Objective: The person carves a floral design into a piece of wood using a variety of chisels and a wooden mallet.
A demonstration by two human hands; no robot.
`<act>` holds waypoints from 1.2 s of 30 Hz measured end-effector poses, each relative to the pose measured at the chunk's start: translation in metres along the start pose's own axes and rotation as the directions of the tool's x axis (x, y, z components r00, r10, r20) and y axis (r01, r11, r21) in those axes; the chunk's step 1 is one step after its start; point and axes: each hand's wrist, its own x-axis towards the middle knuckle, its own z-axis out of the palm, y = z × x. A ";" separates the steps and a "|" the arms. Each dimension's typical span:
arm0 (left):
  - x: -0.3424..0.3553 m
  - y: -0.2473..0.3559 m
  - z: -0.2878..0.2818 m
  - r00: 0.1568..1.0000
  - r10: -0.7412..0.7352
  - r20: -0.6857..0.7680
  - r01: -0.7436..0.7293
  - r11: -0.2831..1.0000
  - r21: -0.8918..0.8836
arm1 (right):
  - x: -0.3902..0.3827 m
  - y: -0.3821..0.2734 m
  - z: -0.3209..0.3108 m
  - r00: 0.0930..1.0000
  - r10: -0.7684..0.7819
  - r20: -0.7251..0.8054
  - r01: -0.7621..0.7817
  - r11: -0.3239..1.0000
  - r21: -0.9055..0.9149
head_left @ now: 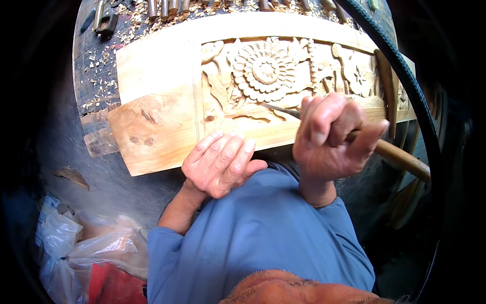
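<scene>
A pale wooden board (156, 146) lies across the bench, carved on its right part with a large round flower (262, 67), leaves and smaller blossoms. My left hand (217, 162) lies with fingers extended along the board's near edge, left of centre. My right hand (334, 137), right of it, has curled fingers round a carving tool with a long wooden handle (402, 160) sticking out to the lower right. The tool's thin metal blade (283, 110) reaches leftward onto the carving just below the flower; its exact tip is hard to make out.
A row of chisels (164, 9) and wood shavings (101, 63) lie along the bench's far side. Another piece of wood (386, 86) rests across the board's right part. A dark cable (400, 61) arcs down the right. Plastic bags (101, 248) and something red (111, 281) sit at lower left.
</scene>
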 end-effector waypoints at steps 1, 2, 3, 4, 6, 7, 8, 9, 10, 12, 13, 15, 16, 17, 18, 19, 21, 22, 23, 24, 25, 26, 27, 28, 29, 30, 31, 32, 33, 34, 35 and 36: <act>-0.001 0.000 0.002 1.000 0.007 0.000 -0.007 1.000 -0.005 | -0.001 0.005 0.005 1.000 -0.005 0.000 0.005 1.000 -0.003; -0.001 -0.001 0.002 1.000 0.013 0.000 -0.013 1.000 -0.009 | -0.003 0.010 0.009 1.000 0.008 0.005 -0.008 1.000 0.004; -0.003 -0.001 0.003 1.000 0.019 0.000 -0.019 1.000 -0.013 | -0.005 0.015 0.011 1.000 0.021 0.010 -0.021 1.000 0.012; -0.007 -0.001 0.004 0.999 -0.026 0.047 0.028 0.998 -0.051 | -0.007 0.017 0.013 0.999 0.037 0.019 -0.037 0.999 -0.015; -0.015 0.000 0.008 0.993 -0.078 0.092 0.085 0.993 -0.077 | -0.012 0.024 0.015 0.998 0.063 0.030 -0.063 0.998 0.002; -0.016 0.000 0.009 0.993 -0.083 0.088 0.089 0.994 -0.065 | -0.013 0.025 0.017 0.996 0.080 0.042 -0.081 0.996 0.028; -0.010 -0.003 0.010 0.998 -0.048 0.040 0.048 0.999 -0.003 | -0.014 0.027 0.017 0.995 0.088 0.048 -0.090 0.996 0.030; -0.006 -0.004 0.011 1.000 -0.009 -0.005 0.009 0.998 0.061 | -0.015 0.028 0.018 0.994 0.097 0.053 -0.098 0.995 0.032; -0.005 -0.004 0.014 0.999 -0.021 -0.028 0.022 0.998 0.061 | -0.016 0.029 0.018 0.993 0.105 0.057 -0.107 0.994 0.034; -0.004 -0.004 0.020 0.997 -0.038 -0.072 0.042 0.997 0.060 | -0.016 0.030 0.020 0.993 0.095 0.064 -0.097 0.995 0.038; -0.004 -0.003 0.021 0.997 -0.044 -0.070 0.048 0.997 0.063 | -0.016 0.030 0.020 0.993 0.098 0.067 -0.100 0.994 0.038; -0.003 -0.003 0.021 0.997 -0.055 -0.060 0.059 0.996 0.067 | -0.014 0.027 0.019 0.991 0.111 0.072 -0.114 0.993 0.032; -0.004 -0.003 0.022 0.997 -0.055 -0.060 0.059 0.996 0.067 | -0.014 0.026 0.018 0.990 0.122 0.074 -0.125 0.992 0.028; -0.004 -0.004 0.022 0.997 -0.052 -0.059 0.056 0.996 0.066 | -0.014 0.027 0.018 0.989 0.124 0.075 -0.127 0.991 0.036; -0.005 -0.004 0.022 0.997 -0.050 -0.058 0.054 0.996 0.066 | -0.013 0.028 0.017 0.989 0.125 0.076 -0.129 0.991 0.044; -0.005 -0.004 0.022 0.997 -0.056 -0.054 0.059 0.996 0.061 | -0.013 0.029 0.017 0.989 0.127 0.077 -0.131 0.990 0.052; -0.004 -0.004 0.022 0.997 -0.065 -0.045 0.068 0.996 0.051 | -0.013 0.031 0.017 0.990 0.126 0.069 -0.128 0.991 0.036; -0.004 -0.004 0.022 0.997 -0.057 -0.048 0.059 0.997 0.050 | -0.013 0.031 0.017 0.990 0.125 0.066 -0.127 0.992 0.028; -0.005 -0.005 0.024 0.998 -0.048 -0.051 0.050 0.997 0.050 | -0.013 0.032 0.017 0.989 0.129 0.068 -0.131 0.991 0.025; -0.006 -0.006 0.024 0.998 -0.039 -0.053 0.042 0.998 0.051 | -0.013 0.031 0.016 0.989 0.133 0.070 -0.135 0.991 0.022; -0.006 -0.007 0.024 0.998 -0.034 -0.049 0.037 0.998 0.060 | -0.012 0.031 0.016 0.988 0.137 0.072 -0.139 0.990 0.019; -0.005 -0.007 0.023 0.999 -0.027 -0.046 0.031 0.997 0.067 | -0.012 0.031 0.016 0.987 0.141 0.071 -0.142 0.990 0.017; -0.005 -0.007 0.023 0.999 -0.021 -0.043 0.024 0.997 0.074 | -0.012 0.031 0.016 0.987 0.145 0.071 -0.146 0.989 0.014; -0.006 -0.007 0.023 0.999 -0.026 -0.041 0.028 0.997 0.068 | -0.011 0.032 0.016 0.986 0.149 0.071 -0.150 0.989 0.012; -0.006 -0.007 0.023 0.999 -0.029 -0.040 0.031 0.998 0.063 | -0.012 0.033 0.015 0.986 0.145 0.080 -0.146 0.989 0.004; -0.006 -0.007 0.024 0.999 -0.032 -0.039 0.034 0.998 0.057 | -0.012 0.034 0.013 0.986 0.141 0.089 -0.141 0.990 -0.003; -0.005 -0.007 0.024 0.998 -0.041 -0.039 0.043 0.997 0.061 | -0.013 0.035 0.011 0.986 0.137 0.099 -0.137 0.991 -0.011; -0.004 -0.005 0.023 0.998 -0.053 -0.039 0.055 0.996 0.065 | -0.013 0.036 0.010 0.986 0.139 0.093 -0.137 0.990 -0.030; -0.002 -0.004 0.022 0.997 -0.065 -0.038 0.067 0.995 0.069 | -0.014 0.036 0.009 0.986 0.142 0.087 -0.138 0.989 -0.050; -0.002 -0.003 0.022 0.997 -0.062 -0.036 0.064 0.995 0.076 | -0.015 0.036 0.008 0.986 0.144 0.080 -0.138 0.988 -0.071; -0.001 -0.002 0.022 0.998 -0.057 -0.032 0.060 0.995 0.080 | -0.014 0.036 0.008 0.986 0.142 0.084 -0.136 0.988 -0.071; -0.001 -0.002 0.022 0.998 -0.053 -0.028 0.055 0.995 0.085 | -0.014 0.037 0.008 0.986 0.140 0.088 -0.134 0.988 -0.072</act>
